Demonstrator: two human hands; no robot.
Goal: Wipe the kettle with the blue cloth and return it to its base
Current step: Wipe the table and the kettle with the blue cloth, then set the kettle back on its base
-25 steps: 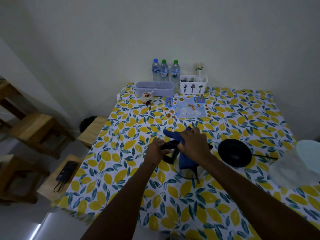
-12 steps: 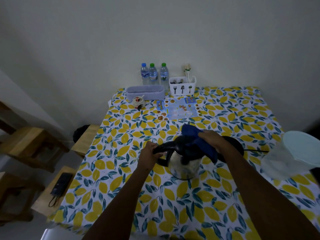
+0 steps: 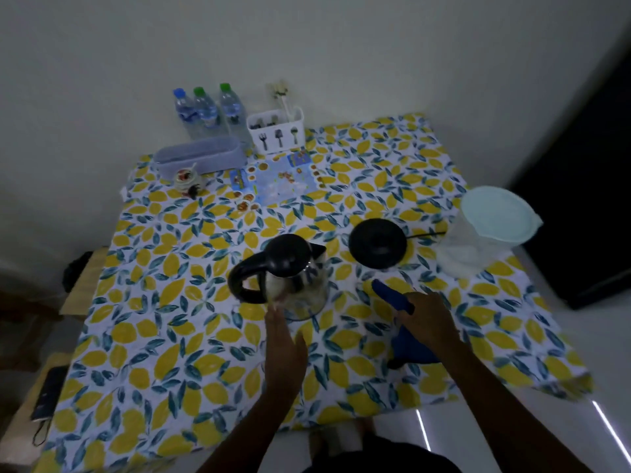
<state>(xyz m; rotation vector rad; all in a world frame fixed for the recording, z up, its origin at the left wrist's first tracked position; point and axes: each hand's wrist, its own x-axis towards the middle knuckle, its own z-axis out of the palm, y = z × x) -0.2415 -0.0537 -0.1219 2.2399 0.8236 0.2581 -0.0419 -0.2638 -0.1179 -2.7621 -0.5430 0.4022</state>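
Note:
The steel kettle [image 3: 300, 285] with a black lid and handle stands upright on the lemon-print tablecloth [image 3: 191, 336], left of its round black base [image 3: 377, 243]. My left hand [image 3: 285, 346] lies just in front of the kettle, fingers stretched toward its lower side, holding nothing. To the right, my right hand [image 3: 428, 320] grips the blue cloth [image 3: 404, 339], a short way off the kettle's right side and in front of the base.
A large translucent container with a pale lid [image 3: 485, 230] stands right of the base, over its cord. At the back wall are three water bottles [image 3: 208, 110], a white cutlery holder [image 3: 276, 131], a lilac box [image 3: 201, 153] and a placemat [image 3: 280, 179]. Wooden stools [image 3: 78, 281] flank the table's left.
My left hand has let go of the kettle's handle and dropped in front of it. My right hand has pulled the blue cloth off the kettle, back and to the right.

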